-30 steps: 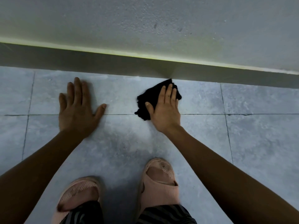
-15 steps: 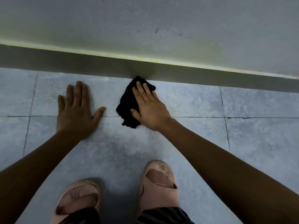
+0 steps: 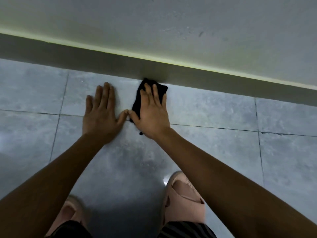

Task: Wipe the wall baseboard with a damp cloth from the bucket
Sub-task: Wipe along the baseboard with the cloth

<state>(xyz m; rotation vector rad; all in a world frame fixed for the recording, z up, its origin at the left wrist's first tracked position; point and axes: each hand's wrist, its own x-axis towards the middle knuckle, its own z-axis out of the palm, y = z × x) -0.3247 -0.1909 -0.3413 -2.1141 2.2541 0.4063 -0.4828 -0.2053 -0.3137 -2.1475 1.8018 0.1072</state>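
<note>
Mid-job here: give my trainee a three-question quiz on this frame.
1. True or false: the right hand presses the cloth flat.
2. What does the cloth's far edge meet? A) baseboard B) slipper C) left hand
3. Fill in: the left hand lies flat on the ___.

Key: 1 true; 2 A; 3 floor.

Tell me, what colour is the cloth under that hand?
Black; the cloth shows plainly in the head view, under the right hand.
</note>
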